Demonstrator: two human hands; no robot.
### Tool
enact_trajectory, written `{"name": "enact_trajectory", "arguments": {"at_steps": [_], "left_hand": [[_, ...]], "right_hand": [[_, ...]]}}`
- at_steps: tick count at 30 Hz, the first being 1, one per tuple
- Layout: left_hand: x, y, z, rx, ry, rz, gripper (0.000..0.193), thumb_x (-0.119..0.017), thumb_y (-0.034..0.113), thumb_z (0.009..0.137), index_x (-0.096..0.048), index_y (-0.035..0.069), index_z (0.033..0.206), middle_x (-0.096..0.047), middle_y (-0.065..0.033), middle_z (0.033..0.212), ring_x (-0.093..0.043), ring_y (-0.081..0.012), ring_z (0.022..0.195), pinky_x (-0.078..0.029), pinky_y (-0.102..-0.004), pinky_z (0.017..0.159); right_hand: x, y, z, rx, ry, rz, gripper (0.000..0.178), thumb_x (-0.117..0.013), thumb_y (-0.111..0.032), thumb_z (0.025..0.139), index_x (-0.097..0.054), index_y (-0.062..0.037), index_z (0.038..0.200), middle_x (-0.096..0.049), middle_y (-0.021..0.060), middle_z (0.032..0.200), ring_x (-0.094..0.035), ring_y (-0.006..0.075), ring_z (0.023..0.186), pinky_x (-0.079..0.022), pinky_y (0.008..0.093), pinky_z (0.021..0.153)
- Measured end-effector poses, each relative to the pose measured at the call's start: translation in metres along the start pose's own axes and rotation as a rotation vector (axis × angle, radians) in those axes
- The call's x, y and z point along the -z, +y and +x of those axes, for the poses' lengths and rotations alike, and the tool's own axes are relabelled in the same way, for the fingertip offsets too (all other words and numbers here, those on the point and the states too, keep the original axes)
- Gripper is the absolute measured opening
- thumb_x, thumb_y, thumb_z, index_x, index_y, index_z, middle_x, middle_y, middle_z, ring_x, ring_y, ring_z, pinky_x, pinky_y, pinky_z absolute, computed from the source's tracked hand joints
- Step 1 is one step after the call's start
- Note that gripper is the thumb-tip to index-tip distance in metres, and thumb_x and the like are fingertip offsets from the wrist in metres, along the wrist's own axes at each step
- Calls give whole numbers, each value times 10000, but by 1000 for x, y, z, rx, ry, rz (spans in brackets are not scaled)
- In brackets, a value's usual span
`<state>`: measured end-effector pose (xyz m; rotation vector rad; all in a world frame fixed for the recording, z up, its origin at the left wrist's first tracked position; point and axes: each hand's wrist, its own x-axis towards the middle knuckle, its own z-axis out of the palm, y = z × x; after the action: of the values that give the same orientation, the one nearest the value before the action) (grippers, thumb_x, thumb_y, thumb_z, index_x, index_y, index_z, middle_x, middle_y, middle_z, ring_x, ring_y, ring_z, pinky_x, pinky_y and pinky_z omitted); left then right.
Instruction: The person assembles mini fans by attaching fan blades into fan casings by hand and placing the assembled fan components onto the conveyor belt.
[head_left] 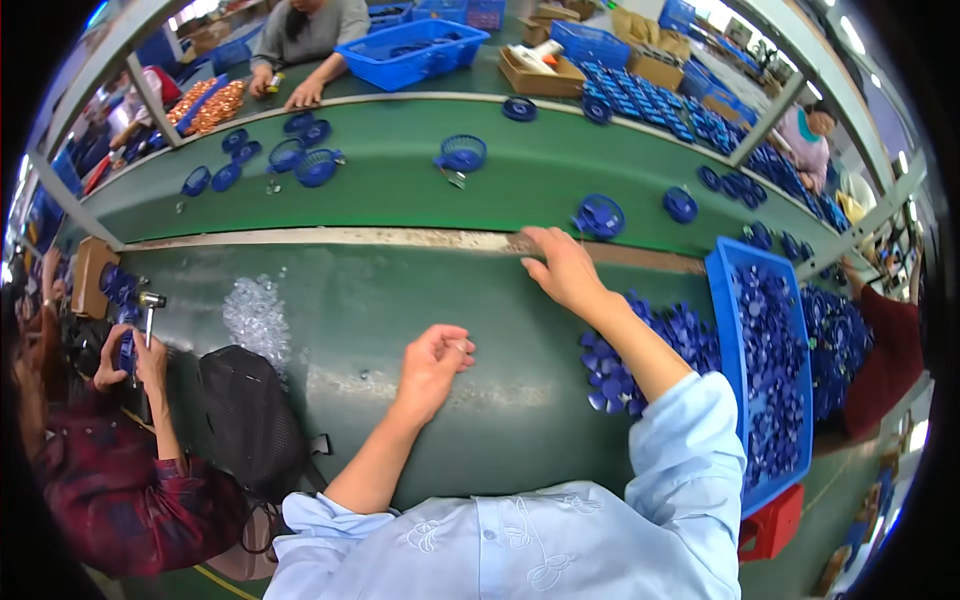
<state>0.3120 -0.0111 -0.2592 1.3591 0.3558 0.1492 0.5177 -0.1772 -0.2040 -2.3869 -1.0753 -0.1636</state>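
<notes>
My left hand (432, 368) hovers over the green worktable (350, 300), its fingers curled together; whatever they may hold is too small to make out. My right hand (568, 272) reaches to the pale ledge (440, 239) along the green conveyor belt (380, 190), fingers stretched out and holding nothing visible. Just beyond its fingertips a round blue plastic part (600, 216) lies on the belt. Under and beside my right forearm spreads a heap of small dark blue plastic pieces (680, 330). A pile of small clear pieces (257, 315) lies on the left of the table.
At the right stands a long blue tray (735, 370) of blue pieces. Several blue baskets (316, 168) ride the belt. A black mesh bag (250, 415) sits at the left, beside a co-worker's hands with a hammer (151, 300). Another person works across the belt near a blue crate (410, 62).
</notes>
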Motion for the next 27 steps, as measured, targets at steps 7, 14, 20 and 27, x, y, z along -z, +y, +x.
{"name": "enact_trajectory", "arguments": {"at_steps": [7,14,20,27], "left_hand": [[7,-10,-2,-29,-6,-4,177,-568,100,981,-592,-7,1121,-670,-94,985,-645,-139,830,-545,-284,741],[5,-17,-1,19,-37,-20,234,-601,130,957,-580,-17,1138,-674,-72,973,-648,-132,808,-546,-283,718],[21,6,8,-85,272,-360,349,-602,304,985,-577,16,1180,-660,-124,1097,-654,-204,958,-553,-343,833],[23,33,7,191,-50,-468,323,-621,247,973,-591,5,1185,-670,-90,1059,-666,-175,933,-563,-336,820]], "right_hand": [[-96,22,143,57,227,-105,485,-618,-23,812,-538,-63,1289,-574,212,1213,-569,413,1115,-500,482,925],[-126,50,185,-89,112,-182,318,-680,-63,778,-637,-48,1093,-629,217,1059,-616,405,999,-507,473,866],[-55,-26,104,213,31,16,190,-699,-114,767,-645,-52,938,-630,185,920,-615,383,883,-502,480,745],[-2,-95,-65,473,-146,317,300,-719,-63,771,-620,-45,1053,-590,153,1111,-611,355,927,-544,424,752]]}}
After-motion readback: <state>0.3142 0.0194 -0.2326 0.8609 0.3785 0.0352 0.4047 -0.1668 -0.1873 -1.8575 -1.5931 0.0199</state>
